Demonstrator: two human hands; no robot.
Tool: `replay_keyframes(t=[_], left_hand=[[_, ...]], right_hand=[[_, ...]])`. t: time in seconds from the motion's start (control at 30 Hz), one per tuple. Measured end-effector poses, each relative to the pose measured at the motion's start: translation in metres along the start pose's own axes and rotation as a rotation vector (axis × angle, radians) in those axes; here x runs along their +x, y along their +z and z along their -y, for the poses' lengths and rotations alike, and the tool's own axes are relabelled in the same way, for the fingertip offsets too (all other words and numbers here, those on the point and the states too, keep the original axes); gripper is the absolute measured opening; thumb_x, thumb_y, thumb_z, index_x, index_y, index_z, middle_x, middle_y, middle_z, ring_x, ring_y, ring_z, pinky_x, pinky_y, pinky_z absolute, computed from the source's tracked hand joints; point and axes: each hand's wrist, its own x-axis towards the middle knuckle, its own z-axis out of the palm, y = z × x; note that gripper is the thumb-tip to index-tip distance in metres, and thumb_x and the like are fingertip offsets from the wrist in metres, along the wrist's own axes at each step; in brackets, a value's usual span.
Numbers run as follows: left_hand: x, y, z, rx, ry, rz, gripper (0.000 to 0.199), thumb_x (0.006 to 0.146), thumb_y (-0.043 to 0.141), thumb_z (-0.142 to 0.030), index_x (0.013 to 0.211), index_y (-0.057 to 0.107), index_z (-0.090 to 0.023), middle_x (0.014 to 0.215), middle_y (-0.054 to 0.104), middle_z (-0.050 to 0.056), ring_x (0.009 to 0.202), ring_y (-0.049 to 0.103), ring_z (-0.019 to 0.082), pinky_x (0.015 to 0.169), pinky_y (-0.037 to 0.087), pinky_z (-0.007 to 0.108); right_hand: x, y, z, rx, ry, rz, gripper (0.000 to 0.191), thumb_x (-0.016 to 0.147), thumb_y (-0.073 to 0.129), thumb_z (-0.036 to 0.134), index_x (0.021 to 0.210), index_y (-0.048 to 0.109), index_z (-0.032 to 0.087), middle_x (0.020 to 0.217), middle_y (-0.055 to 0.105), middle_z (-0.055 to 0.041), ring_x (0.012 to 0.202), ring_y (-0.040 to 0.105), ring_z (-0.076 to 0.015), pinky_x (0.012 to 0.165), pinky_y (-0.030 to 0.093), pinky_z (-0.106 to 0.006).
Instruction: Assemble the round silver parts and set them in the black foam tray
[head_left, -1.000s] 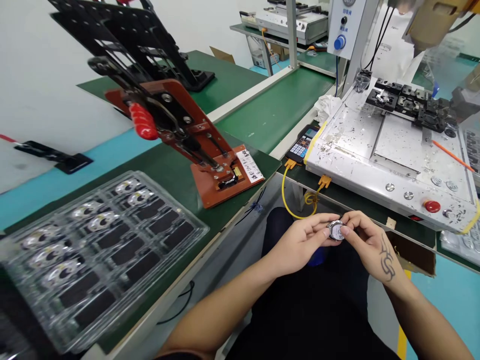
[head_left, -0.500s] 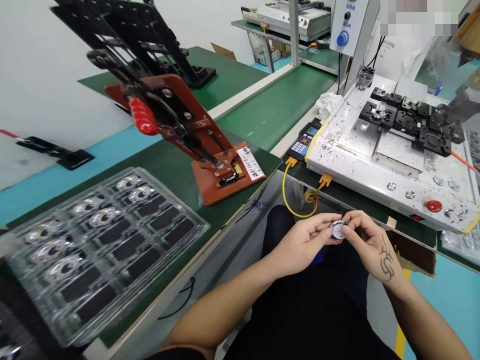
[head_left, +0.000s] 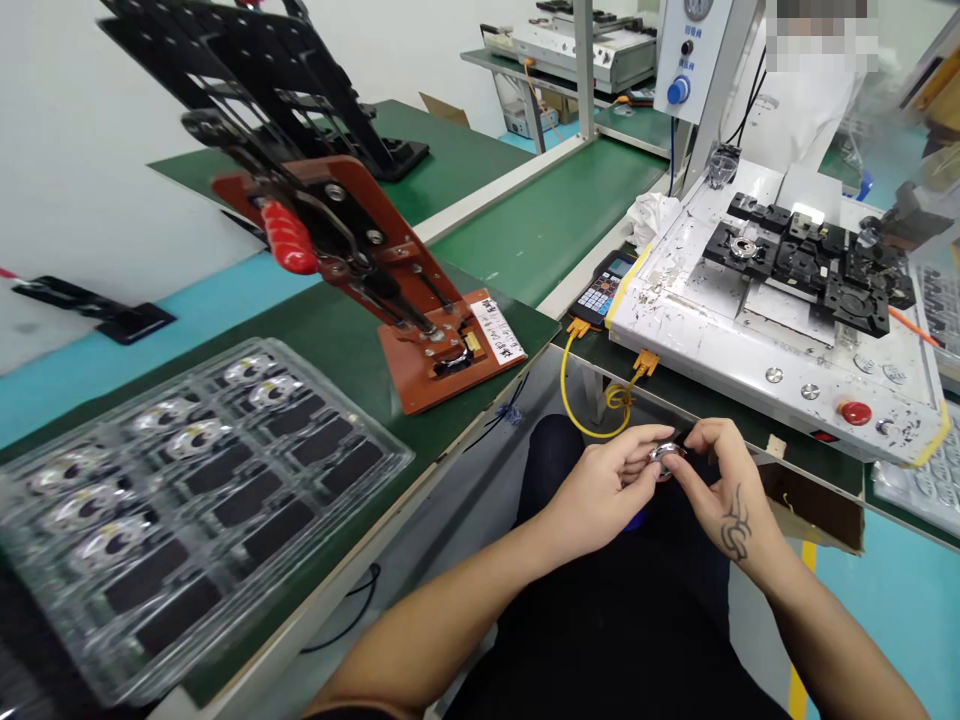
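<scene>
A small, round, shiny metal piece (head_left: pixel 665 456) is held over my lap between both hands; its exact kind is hard to make out. My left hand (head_left: pixel 609 492) pinches its left side, thumb in front and fingers curled behind. On the other side my right hand (head_left: pixel 726 490) has its thumb pressed on the piece's face, with the index finger bent at its upper edge. Fingers cover much of the piece. To the left, a clear plastic tray (head_left: pixel 300 560) bears several shiny silver parts (head_left: pixel 196 438) in its pockets.
An orange toggle-clamp fixture (head_left: pixel 442 375) with a red handle (head_left: pixel 289 238) stands on the green table. At right sits a white machine (head_left: pixel 720 345) with black jigs (head_left: pixel 806 262) and a red button (head_left: pixel 855 412). A yellow cable (head_left: pixel 571 400) hangs from its front. Someone in white is behind it.
The round piece has tilted in my fingers, so its pale printed face shows less. My right hand's index finger is raised and more bent. The view has shifted slightly.
</scene>
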Motion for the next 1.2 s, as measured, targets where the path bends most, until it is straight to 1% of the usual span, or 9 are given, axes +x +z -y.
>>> replay_keyframes(t=[0.07,0.13,0.27,0.33,0.43,0.6,0.77,1.1,1.2], left_hand=[[0.001,-0.006,-0.005,0.067,0.008,0.046,0.045,0.099,0.066,-0.021,0.145,0.065,-0.020,0.124,0.082,0.010,0.114,0.080,0.027,0.106,0.061,0.038],[0.002,-0.011,-0.011,0.084,0.023,0.067,0.049,0.099,0.067,-0.021,0.148,0.062,-0.022,0.125,0.081,0.011,0.116,0.079,0.027,0.107,0.059,0.038],[0.007,-0.014,-0.014,-0.077,0.035,-0.046,0.054,0.094,0.078,-0.025,0.145,0.060,-0.021,0.139,0.073,0.015,0.114,0.078,0.025,0.104,0.061,0.036],[0.009,-0.012,-0.012,-0.138,0.013,-0.083,0.043,0.092,0.081,-0.029,0.130,0.067,-0.018,0.126,0.077,0.013,0.103,0.079,0.022,0.096,0.063,0.034],[0.009,-0.009,-0.009,-0.147,-0.010,-0.087,0.026,0.095,0.077,-0.037,0.108,0.072,-0.014,0.094,0.077,0.008,0.083,0.076,0.019,0.081,0.065,0.031],[0.005,-0.009,-0.014,-0.027,0.032,-0.117,0.024,0.098,0.073,-0.037,0.106,0.076,-0.015,0.086,0.074,0.005,0.073,0.070,0.016,0.075,0.061,0.030],[0.003,-0.009,-0.015,-0.052,0.035,-0.131,0.022,0.094,0.077,-0.034,0.106,0.075,-0.016,0.090,0.075,0.005,0.076,0.070,0.016,0.073,0.060,0.029],[0.001,-0.016,-0.018,-0.033,0.015,-0.129,0.021,0.095,0.074,-0.035,0.100,0.069,-0.015,0.077,0.066,0.000,0.066,0.063,0.012,0.065,0.052,0.025],[0.000,-0.018,-0.020,-0.007,0.014,-0.135,0.022,0.095,0.073,-0.035,0.101,0.069,-0.015,0.080,0.068,0.001,0.067,0.064,0.013,0.066,0.052,0.026]], right_hand=[[0.003,-0.002,-0.001,0.011,-0.072,0.095,0.013,0.104,0.066,0.033,0.115,0.067,0.027,0.113,0.068,-0.0099,0.104,0.066,-0.0266,0.092,0.056,-0.042],[0.007,-0.004,0.002,0.041,-0.104,0.148,0.013,0.106,0.064,0.034,0.115,0.071,0.028,0.112,0.071,-0.0097,0.103,0.068,-0.0265,0.093,0.056,-0.042],[0.016,-0.002,0.012,0.309,0.154,0.047,0.024,0.100,0.073,0.049,0.098,0.071,0.024,0.087,0.071,-0.0046,0.074,0.064,-0.0187,0.067,0.055,-0.033],[0.019,0.002,0.015,0.481,0.293,0.013,0.035,0.096,0.077,0.056,0.095,0.069,0.022,0.076,0.067,-0.0015,0.061,0.060,-0.0150,0.056,0.050,-0.028],[0.020,0.009,0.017,0.595,0.358,0.013,0.039,0.092,0.080,0.058,0.096,0.068,0.021,0.070,0.064,0.0013,0.053,0.056,-0.0122,0.050,0.048,-0.026],[0.018,0.011,0.020,0.570,0.327,0.050,0.035,0.094,0.080,0.052,0.109,0.074,0.021,0.079,0.069,-0.0011,0.060,0.061,-0.0128,0.053,0.053,-0.026],[0.016,0.011,0.023,0.563,0.326,0.055,0.033,0.094,0.081,0.051,0.105,0.075,0.021,0.075,0.068,-0.0003,0.059,0.060,-0.0116,0.052,0.051,-0.023],[0.020,0.016,0.022,0.538,0.292,0.111,0.034,0.094,0.080,0.052,0.104,0.072,0.020,0.072,0.066,0.0009,0.058,0.061,-0.0127,0.050,0.052,-0.024],[0.021,0.014,0.019,0.490,0.201,0.121,0.034,0.098,0.077,0.046,0.122,0.069,0.022,0.080,0.069,-0.0002,0.063,0.064,-0.0141,0.054,0.055,-0.026]])
